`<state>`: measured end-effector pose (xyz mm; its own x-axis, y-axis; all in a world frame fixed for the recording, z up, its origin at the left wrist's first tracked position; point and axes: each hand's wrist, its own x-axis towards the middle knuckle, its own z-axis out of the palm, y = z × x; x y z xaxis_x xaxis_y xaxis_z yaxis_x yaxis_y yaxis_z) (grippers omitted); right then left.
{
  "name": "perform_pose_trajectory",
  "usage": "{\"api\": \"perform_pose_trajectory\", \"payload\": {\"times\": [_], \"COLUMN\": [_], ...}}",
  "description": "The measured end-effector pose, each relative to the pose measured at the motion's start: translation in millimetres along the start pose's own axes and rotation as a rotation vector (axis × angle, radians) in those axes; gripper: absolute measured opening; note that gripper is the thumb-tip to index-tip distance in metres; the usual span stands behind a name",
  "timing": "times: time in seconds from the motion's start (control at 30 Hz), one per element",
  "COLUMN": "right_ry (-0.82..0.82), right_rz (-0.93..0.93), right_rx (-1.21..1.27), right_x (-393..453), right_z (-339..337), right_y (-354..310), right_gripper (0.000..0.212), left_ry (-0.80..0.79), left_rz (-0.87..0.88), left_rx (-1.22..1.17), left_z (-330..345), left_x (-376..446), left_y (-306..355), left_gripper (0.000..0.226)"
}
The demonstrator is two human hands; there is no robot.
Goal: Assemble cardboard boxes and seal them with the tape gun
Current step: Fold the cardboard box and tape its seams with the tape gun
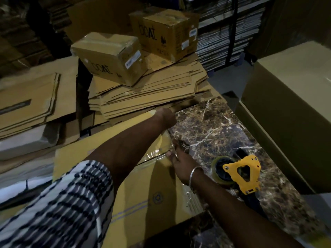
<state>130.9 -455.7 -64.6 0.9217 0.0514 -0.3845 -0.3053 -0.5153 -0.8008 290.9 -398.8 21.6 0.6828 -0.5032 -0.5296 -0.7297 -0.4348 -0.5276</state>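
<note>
Here, listed left to right. Flat stock (34, 97): loose sheets piled at far left, not in use. Sealed boxes (111, 58): two finished ones sit on a stack of flats (148, 93) up behind the work, well apart from my hands. Box (143, 190): the task piece, lying near me on the marble top (215, 126), its right edge toward the middle of the view, with a clear tape strip (161, 154) run across its seam and down over that edge. Left hand (165, 117): reaching across the box to its far corner, pressing there; the fingers are out of sight beyond the knuckles, so I cannot tell whether they grip or lie flat. Right hand (179, 165): at the near end of the strip, fingers curled round the box edge and pinching the tape against it; a bangle sits at the wrist. Tape gun (240, 174): yellow, set down on the marble just right of that wrist, untouched. Large carton (286, 108): at far right, idle. Handling note, my judgement: the tape looks wrinkled where it turns the edge, so I would hold the flaps shut with the left hand and rub the strip flat from the seam outward, then down the side, before picking the gun up again.
</note>
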Motion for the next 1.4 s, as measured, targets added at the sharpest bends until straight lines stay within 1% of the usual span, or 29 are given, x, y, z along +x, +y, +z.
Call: {"api": "perform_pose_trajectory", "payload": {"times": [0.03,0.1,0.17,0.2,0.23,0.27,0.37,0.47,0.57,0.6,0.67,0.77,0.87,0.9,0.93,1.0,1.03,1.1,1.17,1.23,1.27,1.4], "right_ry": [0.003,0.007,-0.004,0.006,0.02,0.033,0.06,0.074,0.085,0.084,0.1,0.067,-0.011,-0.03,-0.033,-0.023,-0.011,0.009,0.017,0.033,0.037,0.085], "right_rz": [-0.013,-0.024,-0.006,0.01,0.021,0.02,0.02,0.025,-0.015,-0.052,-0.188,-0.343,-0.411,-0.415,-0.414,-0.398,-0.394,-0.383,-0.358,-0.32,-0.293,-0.173], "right_rx": [-0.016,-0.048,-0.06,-0.052,-0.033,-0.009,0.042,-0.006,-0.167,-0.223,-0.379,-0.666,-0.818,-0.876,-0.927,-0.997,-1.014,-1.029,-1.045,-1.071,-1.081,-1.027], "right_x": [0,-1,-3,-3,-3,-1,4,-3,-13,-16,-18,-13,-11,-11,-11,-12,-13,-15,-19,-22,-23,-27], "right_z": [0,-2,-2,-3,-3,-1,1,-2,-4,-5,-5,-2,-1,-2,-1,-1,0,3,5,10,13,37], "right_y": [0,0,-3,-4,-4,-3,3,-6,-14,-17,-18,-18,-20,-21,-22,-23,-23,-21,-24,-28,-30,-40], "right_gripper": [0.07,0.067,0.069,0.072,0.076,0.081,0.081,0.081,0.067,0.067,0.065,0.058,0.06,0.064,0.072,0.092,0.097,0.097,0.094,0.092,0.09,0.076], "left_ry": [0.028,0.138,0.326,0.45,0.541,0.575,0.523,0.49,0.392,0.365,0.317,0.247,0.213,0.203,0.189,0.156,0.149,0.152,0.151,0.151,0.151,0.126], "left_rz": [-0.014,-0.046,-0.051,-0.037,-0.047,-0.071,-0.202,-0.301,-0.298,-0.291,-0.313,-0.414,-0.549,-0.597,-0.639,-0.688,-0.705,-0.75,-0.852,-0.97,-1.0,-0.975], "left_rx": [-0.105,-0.393,-0.69,-0.788,-0.839,-0.866,-0.964,-0.978,-0.987,-0.981,-0.96,-0.967,-1.031,-1.05,-1.062,-1.058,-1.046,-1.016,-0.999,-1.029,-1.058,-1.101], "left_z": [2,10,27,35,45,54,84,113,137,144,158,178,194,200,207,218,224,235,250,266,273,288], "left_x": [-3,-12,-32,-41,-50,-60,-92,-126,-156,-165,-183,-210,-236,-245,-254,-270,-278,-289,-300,-314,-321,-330], "left_y": [-1,-3,8,17,28,38,66,87,97,99,99,97,95,94,93,90,89,87,85,81,79,79], "left_gripper": [0.032,0.035,0.044,0.047,0.049,0.051,0.055,0.059,0.057,0.058,0.059,0.061,0.063,0.064,0.063,0.062,0.062,0.064,0.069,0.072,0.071,0.079]}}
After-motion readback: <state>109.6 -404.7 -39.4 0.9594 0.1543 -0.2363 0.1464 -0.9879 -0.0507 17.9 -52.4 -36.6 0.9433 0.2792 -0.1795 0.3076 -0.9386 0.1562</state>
